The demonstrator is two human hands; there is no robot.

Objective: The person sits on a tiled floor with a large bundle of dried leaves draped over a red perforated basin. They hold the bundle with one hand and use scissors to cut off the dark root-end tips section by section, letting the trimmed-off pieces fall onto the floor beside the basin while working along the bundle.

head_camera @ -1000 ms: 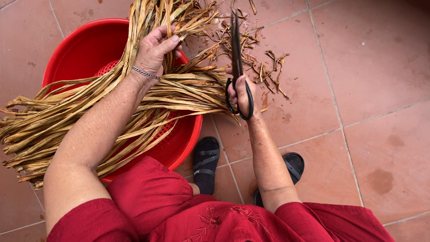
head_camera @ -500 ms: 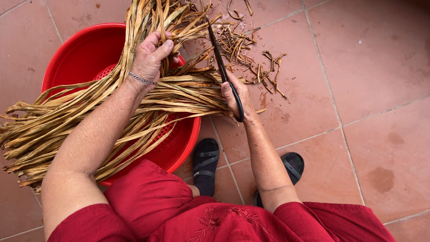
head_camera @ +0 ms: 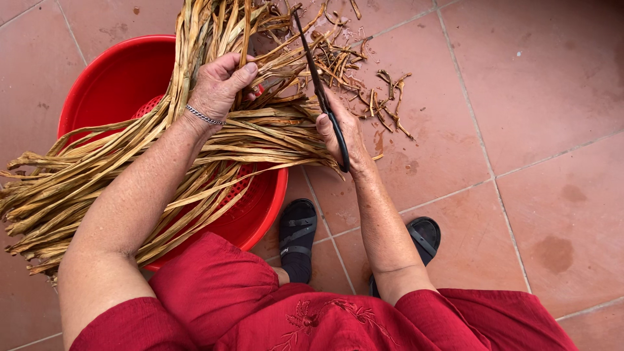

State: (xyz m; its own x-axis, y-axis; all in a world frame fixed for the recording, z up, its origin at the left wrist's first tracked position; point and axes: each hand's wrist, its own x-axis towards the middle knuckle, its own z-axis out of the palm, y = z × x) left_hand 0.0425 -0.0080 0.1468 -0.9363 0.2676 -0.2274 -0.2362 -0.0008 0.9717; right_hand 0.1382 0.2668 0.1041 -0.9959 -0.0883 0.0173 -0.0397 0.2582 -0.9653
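Dried stalk bundle (head_camera: 130, 175) lies across red basin (head_camera: 110, 78); left hand (head_camera: 218, 84) clamps a few stalks upright; right hand (head_camera: 341, 133) closed on black scissors (head_camera: 318, 84), blades narrow among stalk ends. Risk: blades close to left fingers, could nick them; cut scraps (head_camera: 383, 104) scatter on tiles

Stalk tops (head_camera: 214, 13) beyond the top edge; scissor tips (head_camera: 299, 16) perhaps buried among stalks

The person is wearing a short-sleeved red garment (head_camera: 312, 318) with red embroidery, a thin silver chain bracelet (head_camera: 204, 117) on the left wrist — and black strapped sandals (head_camera: 298, 237).
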